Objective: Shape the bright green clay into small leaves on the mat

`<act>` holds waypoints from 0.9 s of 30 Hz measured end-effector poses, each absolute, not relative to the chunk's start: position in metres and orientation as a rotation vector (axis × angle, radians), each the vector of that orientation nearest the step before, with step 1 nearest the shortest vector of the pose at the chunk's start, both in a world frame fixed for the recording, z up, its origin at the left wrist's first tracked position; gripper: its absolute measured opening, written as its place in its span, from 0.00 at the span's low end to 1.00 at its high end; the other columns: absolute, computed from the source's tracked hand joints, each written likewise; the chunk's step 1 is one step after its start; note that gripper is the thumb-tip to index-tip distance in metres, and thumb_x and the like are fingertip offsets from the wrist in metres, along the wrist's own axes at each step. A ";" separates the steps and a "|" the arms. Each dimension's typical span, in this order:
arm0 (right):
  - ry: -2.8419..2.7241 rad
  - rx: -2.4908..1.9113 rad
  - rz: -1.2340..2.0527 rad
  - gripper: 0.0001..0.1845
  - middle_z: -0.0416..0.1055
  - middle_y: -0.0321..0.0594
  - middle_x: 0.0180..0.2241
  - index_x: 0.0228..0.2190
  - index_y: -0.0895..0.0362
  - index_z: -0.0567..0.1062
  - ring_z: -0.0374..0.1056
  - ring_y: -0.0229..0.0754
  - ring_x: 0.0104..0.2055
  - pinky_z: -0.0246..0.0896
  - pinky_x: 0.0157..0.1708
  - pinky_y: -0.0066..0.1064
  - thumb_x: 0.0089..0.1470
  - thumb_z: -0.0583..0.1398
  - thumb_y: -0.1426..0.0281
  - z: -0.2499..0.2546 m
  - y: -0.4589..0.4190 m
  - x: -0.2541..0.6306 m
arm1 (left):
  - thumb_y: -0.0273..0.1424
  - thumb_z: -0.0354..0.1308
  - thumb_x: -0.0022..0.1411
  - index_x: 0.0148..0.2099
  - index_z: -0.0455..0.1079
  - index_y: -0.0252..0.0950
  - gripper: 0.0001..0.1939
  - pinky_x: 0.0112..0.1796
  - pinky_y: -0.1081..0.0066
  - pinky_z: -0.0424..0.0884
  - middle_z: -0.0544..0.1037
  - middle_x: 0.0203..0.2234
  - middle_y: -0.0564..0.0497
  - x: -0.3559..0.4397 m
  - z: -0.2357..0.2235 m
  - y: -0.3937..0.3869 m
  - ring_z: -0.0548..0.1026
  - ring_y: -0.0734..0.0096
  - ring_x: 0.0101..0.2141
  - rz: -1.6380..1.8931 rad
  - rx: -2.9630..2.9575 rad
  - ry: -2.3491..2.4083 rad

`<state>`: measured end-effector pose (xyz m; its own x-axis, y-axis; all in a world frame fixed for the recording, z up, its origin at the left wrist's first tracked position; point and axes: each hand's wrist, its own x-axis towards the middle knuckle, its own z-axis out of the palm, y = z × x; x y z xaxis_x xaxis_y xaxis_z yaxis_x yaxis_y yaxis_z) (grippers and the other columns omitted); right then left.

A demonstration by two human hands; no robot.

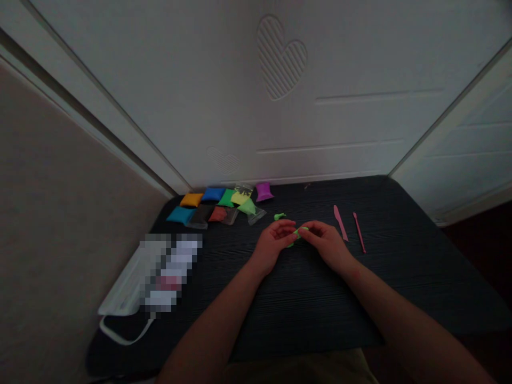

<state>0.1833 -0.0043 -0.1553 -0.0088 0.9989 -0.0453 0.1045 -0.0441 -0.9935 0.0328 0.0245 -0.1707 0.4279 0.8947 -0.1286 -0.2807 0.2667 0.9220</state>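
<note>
Between my two hands is a small piece of bright green modelling clay, partly hidden by the fingers. My left hand pinches its left side, thumb and fingers pressed to it. On the other side, my right hand grips the same piece between thumb and fingers. Just beyond the left fingertips, a smaller lump of green clay lies on the dark table. To the right of my right hand lie a pink plastic knife and a thin pink modelling stick.
Several clay packets are grouped at the back left, among them an orange packet, a blue packet and a purple packet. A white strapped item lies at the left, beside a blurred patch. A white panel rises behind the table.
</note>
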 end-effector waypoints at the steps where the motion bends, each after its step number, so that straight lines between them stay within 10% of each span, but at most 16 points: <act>1: -1.279 -1.318 1.198 0.11 0.68 0.34 0.25 0.28 0.55 0.72 0.62 0.36 0.27 0.55 0.29 0.29 0.45 0.59 0.61 -0.155 -0.005 0.183 | 0.27 0.62 0.45 0.40 0.67 0.37 0.16 0.34 0.75 0.63 0.73 0.29 0.54 0.033 -0.170 0.025 0.70 0.79 0.30 0.903 0.983 0.766; 27: -1.205 -1.277 1.271 0.11 0.64 0.32 0.23 0.27 0.56 0.70 0.58 0.34 0.26 0.52 0.28 0.28 0.44 0.59 0.61 -0.157 -0.004 0.185 | 0.25 0.62 0.45 0.45 0.63 0.38 0.23 0.33 0.76 0.63 0.72 0.29 0.55 0.033 -0.167 0.026 0.69 0.80 0.29 0.884 0.956 0.703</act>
<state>0.1848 -0.0035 -0.1570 -0.0195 0.9966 -0.0795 0.0266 -0.0790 -0.9965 0.0329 0.0259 -0.1672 0.4704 0.8740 -0.1218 -0.3164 0.2959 0.9013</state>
